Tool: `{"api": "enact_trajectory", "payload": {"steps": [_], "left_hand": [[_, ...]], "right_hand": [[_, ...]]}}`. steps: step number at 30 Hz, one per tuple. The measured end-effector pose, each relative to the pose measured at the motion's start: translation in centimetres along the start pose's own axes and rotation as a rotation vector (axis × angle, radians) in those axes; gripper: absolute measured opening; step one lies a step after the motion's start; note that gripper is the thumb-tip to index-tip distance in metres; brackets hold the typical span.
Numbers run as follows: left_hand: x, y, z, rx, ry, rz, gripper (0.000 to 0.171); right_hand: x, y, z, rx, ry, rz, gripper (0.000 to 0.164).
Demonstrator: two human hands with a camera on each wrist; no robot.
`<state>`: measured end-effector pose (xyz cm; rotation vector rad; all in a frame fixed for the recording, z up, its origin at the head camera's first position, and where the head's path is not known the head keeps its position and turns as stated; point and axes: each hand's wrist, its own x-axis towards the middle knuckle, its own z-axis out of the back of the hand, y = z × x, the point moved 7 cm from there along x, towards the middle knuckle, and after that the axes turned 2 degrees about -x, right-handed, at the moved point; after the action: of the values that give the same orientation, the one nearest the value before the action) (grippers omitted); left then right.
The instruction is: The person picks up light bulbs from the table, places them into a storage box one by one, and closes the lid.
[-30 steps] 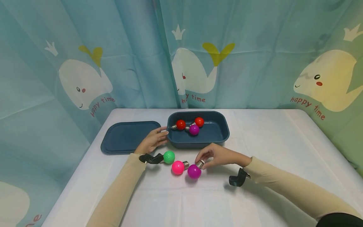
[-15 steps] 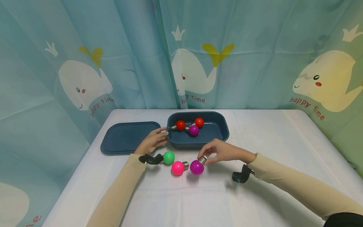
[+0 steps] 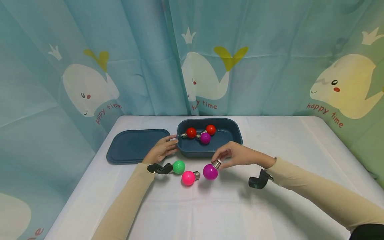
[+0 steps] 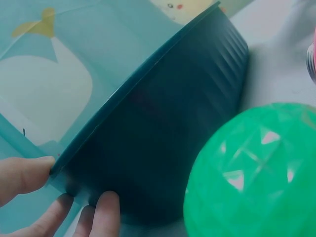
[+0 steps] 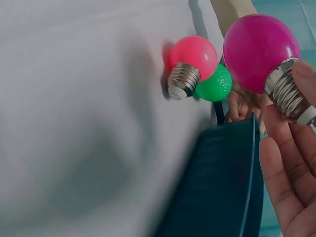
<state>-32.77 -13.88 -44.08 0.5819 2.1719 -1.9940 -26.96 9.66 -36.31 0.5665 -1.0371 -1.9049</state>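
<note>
My right hand point(image 3: 237, 154) pinches a purple light bulb point(image 3: 210, 172) by its silver screw base, globe pointing down toward me, held above the table in front of the container. In the right wrist view the thumb and fingers point(image 5: 284, 182) are at the metal thread of that purple bulb point(image 5: 261, 52). At the dark blue container point(image 3: 210, 154), my left hand point(image 3: 161, 150) touches the left end with extended fingers; the left wrist view has the fingertips point(image 4: 107, 202) against its outer wall point(image 4: 148, 143). Two red bulbs point(image 3: 191, 132) and another purple bulb point(image 3: 205, 138) lie inside.
A pink bulb point(image 3: 188, 178) and a green faceted bulb point(image 3: 178, 167) lie on the white table point(image 3: 279, 143) before the container. The dark blue lid point(image 3: 135, 145) lies flat at the left, partly behind my left hand. A whale-patterned curtain point(image 3: 144, 66) stands behind.
My right hand has lifted the purple bulb and carried it slightly to the right and away from me, toward the container. My left hand has stayed at the container's left end.
</note>
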Motion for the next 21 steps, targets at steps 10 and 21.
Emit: {"api": "enact_trajectory", "payload": {"steps": [10, 21], "left_hand": [[0.0, 0.0, 0.0, -0.006, -0.002, 0.003, 0.054], [0.0, 0.0, 0.0, -0.007, 0.002, 0.004, 0.055]], "right_hand": [[0.2, 1.1, 1.4, -0.046, -0.012, 0.006, 0.03], [0.8, 2.4, 3.0, -0.039, -0.034, -0.009, 0.03]]}}
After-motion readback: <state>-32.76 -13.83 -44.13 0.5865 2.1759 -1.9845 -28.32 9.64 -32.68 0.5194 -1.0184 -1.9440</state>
